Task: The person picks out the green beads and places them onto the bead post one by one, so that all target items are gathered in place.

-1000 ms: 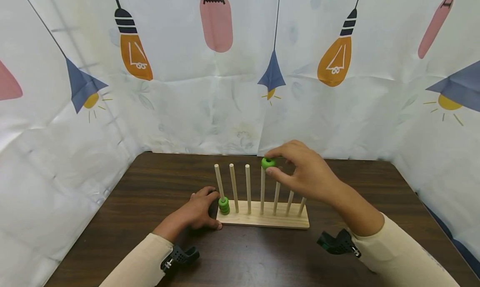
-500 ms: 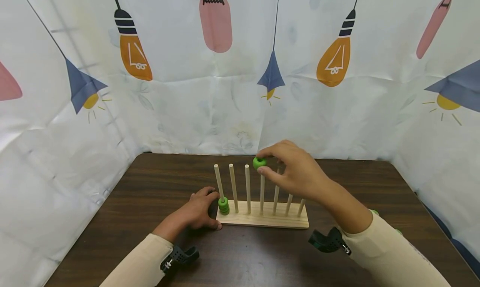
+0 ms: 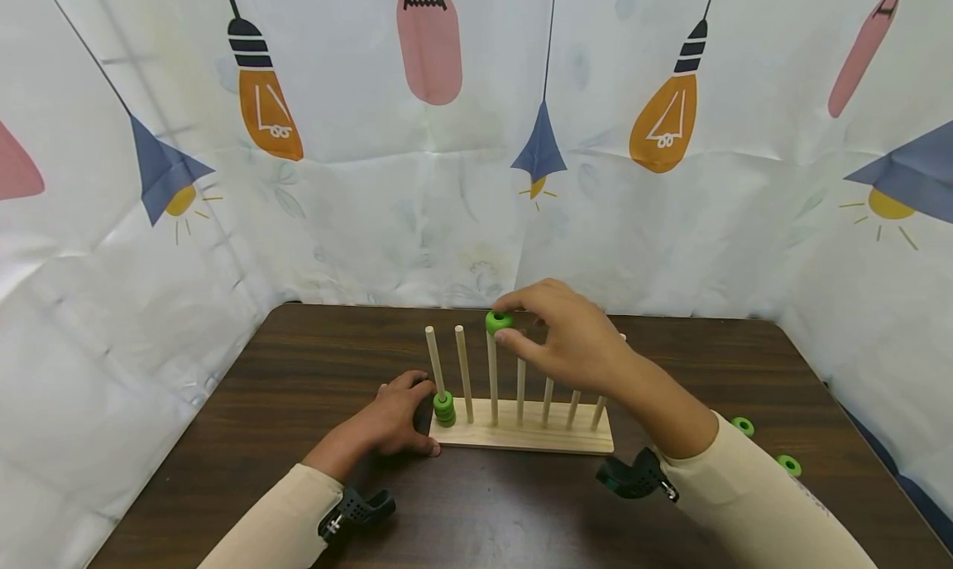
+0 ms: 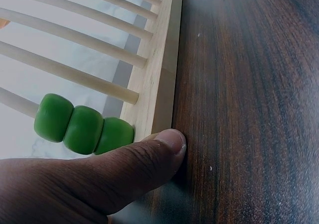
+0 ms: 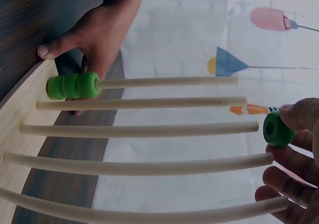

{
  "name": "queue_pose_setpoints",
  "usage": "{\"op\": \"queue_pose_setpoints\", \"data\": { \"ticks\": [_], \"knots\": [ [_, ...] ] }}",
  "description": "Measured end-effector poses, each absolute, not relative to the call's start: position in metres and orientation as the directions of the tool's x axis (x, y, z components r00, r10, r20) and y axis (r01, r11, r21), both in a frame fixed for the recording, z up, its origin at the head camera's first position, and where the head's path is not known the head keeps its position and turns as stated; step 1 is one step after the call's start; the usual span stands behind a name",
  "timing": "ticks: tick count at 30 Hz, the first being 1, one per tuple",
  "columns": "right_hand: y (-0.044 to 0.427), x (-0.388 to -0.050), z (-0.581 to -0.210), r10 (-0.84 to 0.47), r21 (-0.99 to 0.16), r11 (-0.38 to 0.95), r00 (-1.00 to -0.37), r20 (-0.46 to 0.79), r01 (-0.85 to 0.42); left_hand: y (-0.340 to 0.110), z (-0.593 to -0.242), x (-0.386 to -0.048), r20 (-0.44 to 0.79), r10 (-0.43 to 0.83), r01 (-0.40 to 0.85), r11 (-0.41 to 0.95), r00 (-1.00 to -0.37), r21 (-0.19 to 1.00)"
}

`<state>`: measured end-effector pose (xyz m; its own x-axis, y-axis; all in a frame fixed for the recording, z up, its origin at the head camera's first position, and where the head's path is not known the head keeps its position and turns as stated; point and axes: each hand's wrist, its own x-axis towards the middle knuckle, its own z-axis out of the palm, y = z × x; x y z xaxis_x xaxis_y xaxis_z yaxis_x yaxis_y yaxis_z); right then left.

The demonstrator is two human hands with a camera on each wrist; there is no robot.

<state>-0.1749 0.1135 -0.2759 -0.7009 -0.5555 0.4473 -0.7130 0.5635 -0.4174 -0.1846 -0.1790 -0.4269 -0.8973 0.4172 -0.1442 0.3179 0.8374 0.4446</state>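
Observation:
A pale wooden base [image 3: 521,439] carries a row of several upright pegs. Three green beads [image 3: 444,416] are stacked on its leftmost peg, also plain in the left wrist view [image 4: 83,129]. My left hand [image 3: 395,418] holds the base's left end, its thumb [image 4: 144,162] against the front edge and its fingers behind. Between thumb and forefinger, my right hand [image 3: 577,344] pinches one green bead [image 3: 497,327] over the third peg from the left. In the right wrist view this bead [image 5: 284,133] is just off the peg's tip [image 5: 253,126].
Two loose green beads, one nearer [image 3: 780,461] and one farther [image 3: 749,431], lie on the dark wooden table [image 3: 335,337] beside my right forearm. A printed white cloth [image 3: 357,222] hangs behind the table and along its sides.
My right hand has carried its bead leftward, from over the fourth peg to over the third. The two loose beads have come out from behind the right sleeve. My left hand has stayed put.

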Motion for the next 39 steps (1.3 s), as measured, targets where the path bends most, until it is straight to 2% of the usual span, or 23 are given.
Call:
{"op": "queue_pose_setpoints", "data": {
  "ticks": [21,39],
  "knots": [
    [0.092,-0.178,-0.273,-0.572,-0.423,0.588,-0.724,0.385,-0.689,-0.179,-0.427,-0.185,-0.136,0.424,0.327,0.834,-0.895,0.445],
    [0.074,-0.181,-0.272,-0.585,-0.434,0.565,-0.711,0.389,-0.702,-0.179,-0.428,-0.185,-0.123,0.425,0.333,0.832,-0.897,0.444]
  ]
}}
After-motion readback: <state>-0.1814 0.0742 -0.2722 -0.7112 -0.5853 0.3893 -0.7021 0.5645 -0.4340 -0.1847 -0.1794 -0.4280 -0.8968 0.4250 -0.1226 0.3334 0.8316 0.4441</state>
